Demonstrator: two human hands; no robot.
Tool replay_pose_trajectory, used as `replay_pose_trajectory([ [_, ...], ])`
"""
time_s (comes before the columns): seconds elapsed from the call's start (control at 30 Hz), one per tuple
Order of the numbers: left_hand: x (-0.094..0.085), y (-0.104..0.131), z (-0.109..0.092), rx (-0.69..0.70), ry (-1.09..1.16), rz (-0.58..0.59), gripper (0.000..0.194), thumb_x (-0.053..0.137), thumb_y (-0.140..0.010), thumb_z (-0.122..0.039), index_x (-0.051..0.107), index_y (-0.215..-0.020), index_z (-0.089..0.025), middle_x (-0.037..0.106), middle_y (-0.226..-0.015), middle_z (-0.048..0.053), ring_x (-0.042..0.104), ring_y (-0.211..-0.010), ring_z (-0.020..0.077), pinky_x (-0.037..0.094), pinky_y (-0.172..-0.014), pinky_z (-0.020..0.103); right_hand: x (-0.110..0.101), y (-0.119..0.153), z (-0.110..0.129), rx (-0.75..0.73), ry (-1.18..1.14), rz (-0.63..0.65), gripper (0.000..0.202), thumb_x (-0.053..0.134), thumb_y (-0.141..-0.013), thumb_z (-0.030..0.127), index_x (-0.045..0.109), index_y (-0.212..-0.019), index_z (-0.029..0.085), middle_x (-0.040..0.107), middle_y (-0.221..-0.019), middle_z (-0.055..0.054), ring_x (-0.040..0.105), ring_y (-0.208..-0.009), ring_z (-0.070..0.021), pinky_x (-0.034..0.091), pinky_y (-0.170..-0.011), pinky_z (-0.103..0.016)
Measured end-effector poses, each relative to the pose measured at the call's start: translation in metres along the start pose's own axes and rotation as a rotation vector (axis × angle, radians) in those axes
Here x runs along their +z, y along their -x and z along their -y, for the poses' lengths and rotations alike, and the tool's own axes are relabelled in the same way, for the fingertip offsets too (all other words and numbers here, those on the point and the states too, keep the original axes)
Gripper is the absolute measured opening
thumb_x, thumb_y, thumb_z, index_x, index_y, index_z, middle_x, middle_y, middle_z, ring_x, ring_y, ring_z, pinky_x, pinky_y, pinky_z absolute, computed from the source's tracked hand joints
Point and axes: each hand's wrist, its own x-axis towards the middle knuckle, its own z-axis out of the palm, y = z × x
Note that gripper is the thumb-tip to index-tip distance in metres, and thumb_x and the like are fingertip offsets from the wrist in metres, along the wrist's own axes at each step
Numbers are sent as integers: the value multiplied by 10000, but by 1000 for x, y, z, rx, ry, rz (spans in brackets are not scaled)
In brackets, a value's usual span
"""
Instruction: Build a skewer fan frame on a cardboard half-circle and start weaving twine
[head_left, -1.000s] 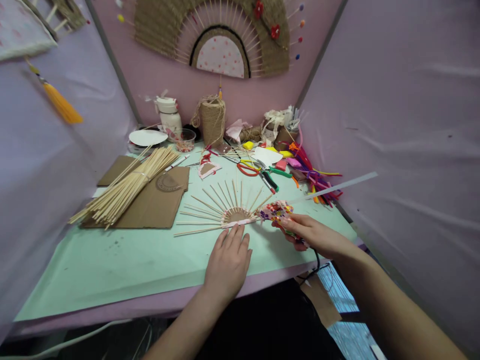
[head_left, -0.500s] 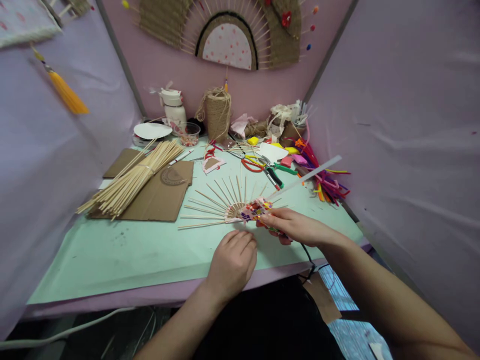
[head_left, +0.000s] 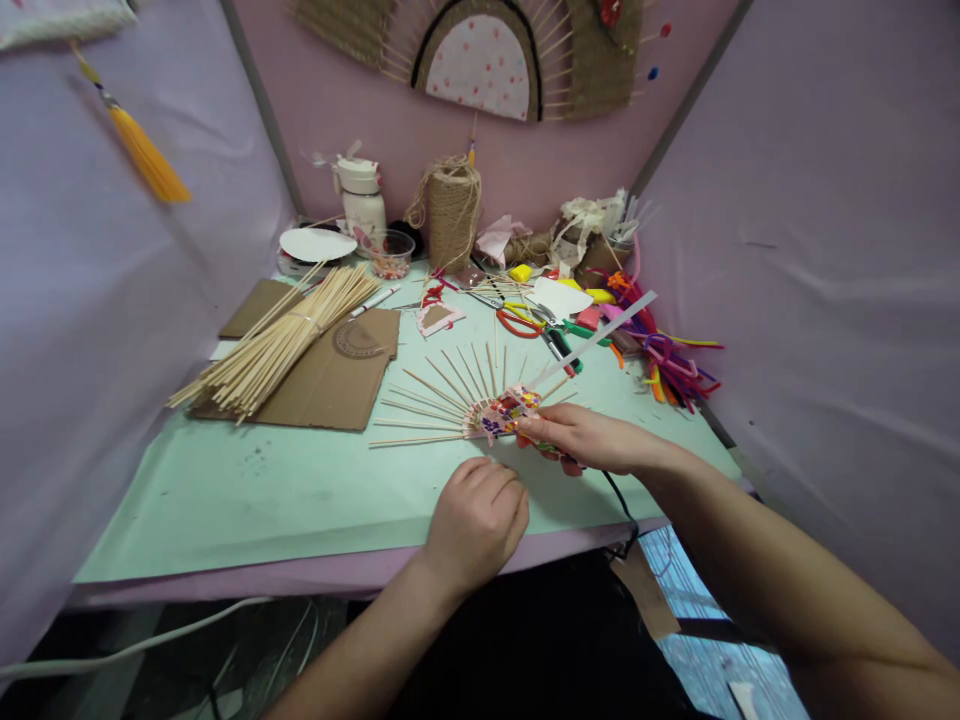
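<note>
My right hand [head_left: 585, 437] is closed around a hot glue gun [head_left: 508, 408] with a colourful flower pattern. A long translucent glue stick [head_left: 600, 338] juts from its back, up to the right. The gun's front lies over the hub of a fan-shaped frame of thin bamboo sticks [head_left: 435, 393] on the table; the hub is mostly hidden. Just in front of the frame, my left hand [head_left: 480, 515] is closed with its fingers curled under. Whatever it may hold is hidden. A black cord [head_left: 621, 500] hangs below my right hand.
A bundle of bamboo sticks [head_left: 281, 345] rests on cardboard [head_left: 352, 390] at left. Behind stand a twine spool [head_left: 453, 215] and a white bottle [head_left: 363, 205]. Scissors [head_left: 520, 320], green-handled pliers [head_left: 585, 330] and pipe cleaners [head_left: 667, 350] lie right. The table's front edge [head_left: 360, 560] is close.
The glue gun has shifted left over the fan frame's hub, which showed more before. My left hand stays closed near the frame. The whole view has shifted slightly.
</note>
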Motion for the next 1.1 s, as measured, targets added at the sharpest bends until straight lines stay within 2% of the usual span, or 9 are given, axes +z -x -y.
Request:
replay_pose_trajectory([
  [0.43,-2,-3,-1,4,-8,-12,185,497,-901,-131,632,-780,-167,689,-777,43,634,-760,152,500,-846,341,-2,-8,-4,12,36,-30,662,395,-846,764,606,-857,136,485,-668,4,521,-490,-114,413,-468,-237],
  [0.63,-2,-5,-1,7,1,-25,164,512,-886,-114,631,-787,-167,701,-797,42,638,-762,159,509,-845,356,-6,-7,1,17,85,-8,641,374,-877,729,603,-911,131,459,-690,17,535,-503,-109,435,-495,-234],
  [0.87,1,-1,1,-17,-46,-42,135,532,-880,-140,661,-913,-159,728,-1028,87,647,-1069,233,473,-983,420,-14,-10,10,36,141,-52,614,377,-875,723,582,-848,145,505,-693,-3,541,-519,-119,446,-526,-243],
  [1.1,3,1,1,-33,-83,-30,145,535,-884,-150,668,-938,-129,717,-1119,113,631,-1138,259,469,-1007,430,-23,-13,19,122,207,-85,620,403,-846,749,569,-794,154,537,-691,-26,536,-543,-125,435,-515,-226],
])
